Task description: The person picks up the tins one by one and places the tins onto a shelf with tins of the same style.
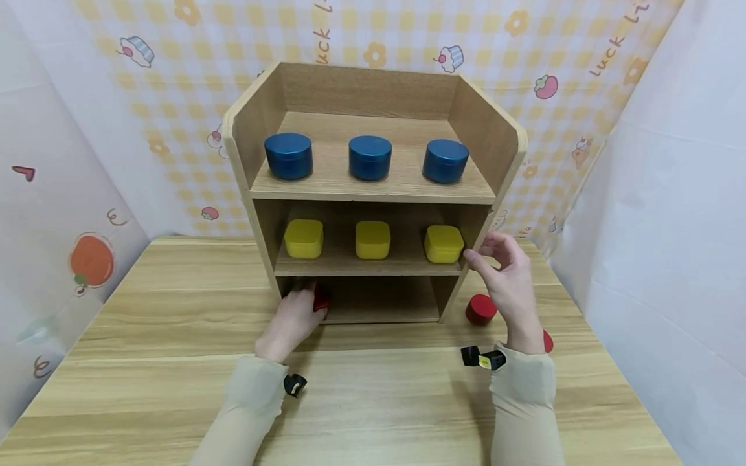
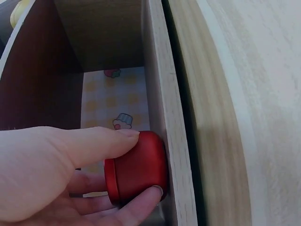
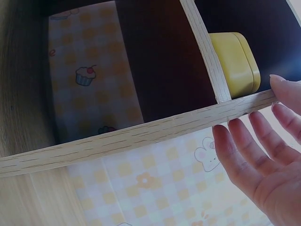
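Note:
A wooden three-tier shelf [image 1: 373, 195] stands on the table. At the left end of its bottom tier, my left hand [image 1: 296, 317] holds a small red round tin [image 2: 141, 167], thumb on one side and fingers on the other. In the left wrist view the tin lies right at the shelf's wooden board. My right hand [image 1: 508, 278] grips the shelf's right side panel [image 3: 141, 134], its thumb at the front edge by a yellow tin [image 1: 444, 244] and its fingers along the outer face.
Three blue round tins [image 1: 370, 158] line the top tier. The middle tier bears two more yellow square tins [image 1: 372, 240] [image 1: 304, 239]. Right of the shelf, a red tin [image 1: 481, 309] stands on the table [image 1: 373, 401], and another [image 1: 548, 342] is partly hidden behind the right wrist.

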Tool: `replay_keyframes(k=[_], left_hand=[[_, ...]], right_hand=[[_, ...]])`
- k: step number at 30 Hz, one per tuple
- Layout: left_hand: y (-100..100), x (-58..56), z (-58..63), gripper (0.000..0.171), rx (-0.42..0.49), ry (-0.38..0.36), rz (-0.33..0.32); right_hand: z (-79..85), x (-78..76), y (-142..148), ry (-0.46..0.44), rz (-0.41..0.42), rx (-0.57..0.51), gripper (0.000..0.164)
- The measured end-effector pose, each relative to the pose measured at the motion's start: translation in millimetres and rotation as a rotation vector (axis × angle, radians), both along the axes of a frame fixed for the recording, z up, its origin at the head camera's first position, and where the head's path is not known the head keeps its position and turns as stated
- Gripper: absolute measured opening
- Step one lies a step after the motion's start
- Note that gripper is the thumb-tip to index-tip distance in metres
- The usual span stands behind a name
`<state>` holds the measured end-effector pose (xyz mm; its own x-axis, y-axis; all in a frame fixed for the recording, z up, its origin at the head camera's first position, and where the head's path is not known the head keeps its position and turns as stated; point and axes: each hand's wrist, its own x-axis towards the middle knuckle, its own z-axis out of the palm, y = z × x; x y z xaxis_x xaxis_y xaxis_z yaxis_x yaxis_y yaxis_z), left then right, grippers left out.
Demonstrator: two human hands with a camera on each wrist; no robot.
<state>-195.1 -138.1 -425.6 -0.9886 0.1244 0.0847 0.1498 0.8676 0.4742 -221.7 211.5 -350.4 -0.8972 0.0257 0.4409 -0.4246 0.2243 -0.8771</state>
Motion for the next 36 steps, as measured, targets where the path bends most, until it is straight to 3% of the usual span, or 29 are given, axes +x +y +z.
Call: replay_keyframes(k=[16, 24, 31, 36], left_hand=[[3, 2.2, 1.2, 0.057, -0.019, -0.014, 0.032], [3, 4.2, 2.9, 0.072, -0.012, -0.037, 0.034], [9, 16.3, 20.5, 0.079, 0.027, -0.146, 0.030], [13, 29.5, 39.4, 0.075, -0.013, -0.149, -0.018]], right_hand=[[-0.9, 0.1, 0, 0.047, 0.013, -0.033, 0.032], [-1.1, -0.6, -1, 0.029, 0.017, -0.037, 0.032], [-0.4, -0.5, -1, 0.024, 0.012, -0.027, 0.032], [-1.2, -0.3, 0, 0.034, 0.009, -0.018, 0.034]])
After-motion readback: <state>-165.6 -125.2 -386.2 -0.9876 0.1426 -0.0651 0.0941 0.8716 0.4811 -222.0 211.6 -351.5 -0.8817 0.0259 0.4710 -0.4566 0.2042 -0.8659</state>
